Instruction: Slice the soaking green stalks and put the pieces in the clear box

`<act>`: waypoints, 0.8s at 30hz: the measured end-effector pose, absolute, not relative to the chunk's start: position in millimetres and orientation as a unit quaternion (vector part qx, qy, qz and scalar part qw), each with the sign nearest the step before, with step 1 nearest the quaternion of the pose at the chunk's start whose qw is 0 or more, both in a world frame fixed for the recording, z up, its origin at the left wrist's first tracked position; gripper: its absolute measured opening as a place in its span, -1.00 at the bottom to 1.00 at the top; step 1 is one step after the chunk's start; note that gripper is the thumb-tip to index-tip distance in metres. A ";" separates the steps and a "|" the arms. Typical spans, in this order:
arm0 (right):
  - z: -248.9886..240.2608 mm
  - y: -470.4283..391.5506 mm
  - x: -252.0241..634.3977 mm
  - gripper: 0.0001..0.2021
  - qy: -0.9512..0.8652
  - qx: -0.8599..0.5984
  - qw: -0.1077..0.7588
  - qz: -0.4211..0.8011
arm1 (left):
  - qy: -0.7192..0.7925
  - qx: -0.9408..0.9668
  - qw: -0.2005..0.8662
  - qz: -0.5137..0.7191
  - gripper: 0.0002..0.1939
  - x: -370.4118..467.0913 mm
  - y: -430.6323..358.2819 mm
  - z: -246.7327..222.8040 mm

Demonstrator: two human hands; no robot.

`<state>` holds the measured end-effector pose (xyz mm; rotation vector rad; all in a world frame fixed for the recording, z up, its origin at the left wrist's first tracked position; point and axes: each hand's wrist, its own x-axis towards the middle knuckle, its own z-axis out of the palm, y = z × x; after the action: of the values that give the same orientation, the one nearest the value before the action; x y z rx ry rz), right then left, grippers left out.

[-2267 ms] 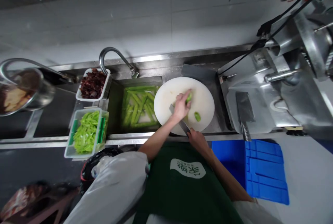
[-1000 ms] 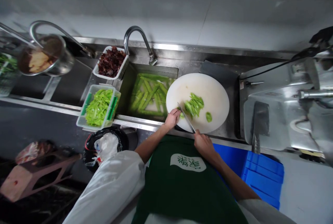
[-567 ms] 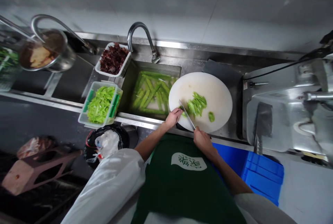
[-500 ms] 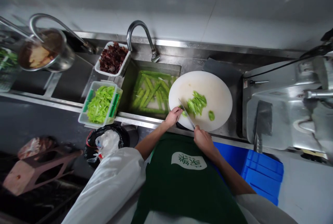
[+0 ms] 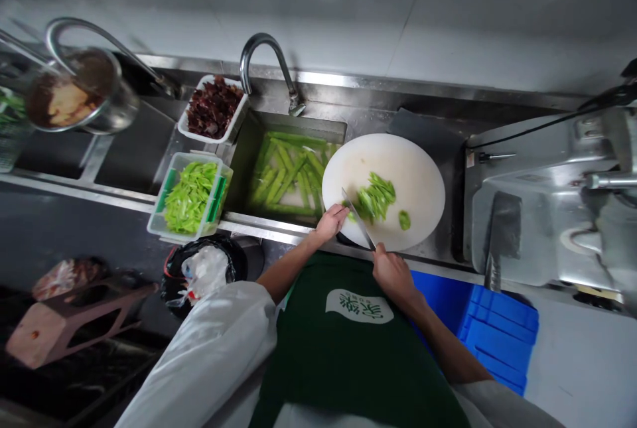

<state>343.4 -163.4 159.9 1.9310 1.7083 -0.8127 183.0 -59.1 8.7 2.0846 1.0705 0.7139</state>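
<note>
My right hand point(image 5: 393, 273) is wrapped round the handle of a kitchen knife point(image 5: 359, 220), whose blade slants up and left over the white round cutting board point(image 5: 423, 176). At the board's left edge, my left hand point(image 5: 332, 221) is closed on a green vegetable stalk point(image 5: 351, 216), mostly hidden by the fingers and blade. Just right of the blade lies a pile of slanted green slices point(image 5: 377, 197). One loose slice point(image 5: 405, 219) sits apart, farther right on the board.
Left of the board, a sink point(image 5: 239, 179) holds green stalks point(image 5: 286, 179) in water, under a faucet point(image 5: 266, 40). Beside it stand a tub of green slices point(image 5: 189, 199) and a white basket of dark red-brown food point(image 5: 213, 109). A cleaver point(image 5: 502, 229) lies at right, above a blue crate point(image 5: 500, 335).
The knife's handle end and my right hand have shifted very slightly. My left hand stays at the board's left edge, and the slices look unchanged. The view has moved a little.
</note>
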 end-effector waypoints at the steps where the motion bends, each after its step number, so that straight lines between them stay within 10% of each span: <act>1: 159.4 -163.2 342.3 -0.72 0.613 0.697 0.220 -0.300 | 0.410 0.804 0.334 0.273 -0.67 182.9 -59.1 8.2; 24: 154.6 -163.2 335.3 -0.76 0.594 0.698 0.227 -0.329 | 0.355 0.825 0.271 0.347 -0.70 179.4 -58.7 -3.4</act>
<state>335.3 -163.2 154.6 1.9242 1.6379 -0.9062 179.4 -58.7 -3.4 2.2217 0.9559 0.9336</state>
